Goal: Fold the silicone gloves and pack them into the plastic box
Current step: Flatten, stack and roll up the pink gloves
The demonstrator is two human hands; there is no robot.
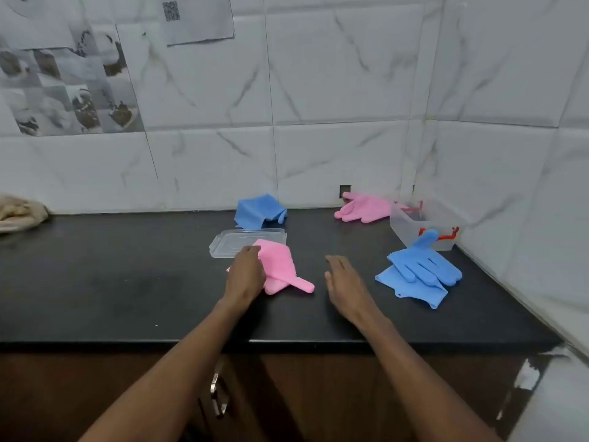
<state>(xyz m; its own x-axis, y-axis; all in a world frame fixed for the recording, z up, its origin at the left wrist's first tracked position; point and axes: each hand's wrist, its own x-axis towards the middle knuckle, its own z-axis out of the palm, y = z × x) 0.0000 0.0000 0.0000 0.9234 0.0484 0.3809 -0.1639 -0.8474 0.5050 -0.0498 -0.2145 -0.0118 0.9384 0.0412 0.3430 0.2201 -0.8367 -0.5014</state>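
A folded pink silicone glove (282,269) lies on the black counter, its thumb sticking out to the right. My left hand (247,272) rests on its left side, fingers curled over the fold. My right hand (345,280) hovers open just right of it, holding nothing. A blue glove (420,269) lies half-folded at the right. Behind it stands the clear plastic box (411,224) with red clips. Another pink glove (363,207) lies flat by the back wall, and a folded blue glove (258,210) sits at the back centre.
The box's clear lid (229,242) lies flat behind the pink glove, partly under it. A beige cloth (19,212) sits at the far left by the wall. Tiled walls close the back and right sides. The counter edge (287,341) runs along the front.
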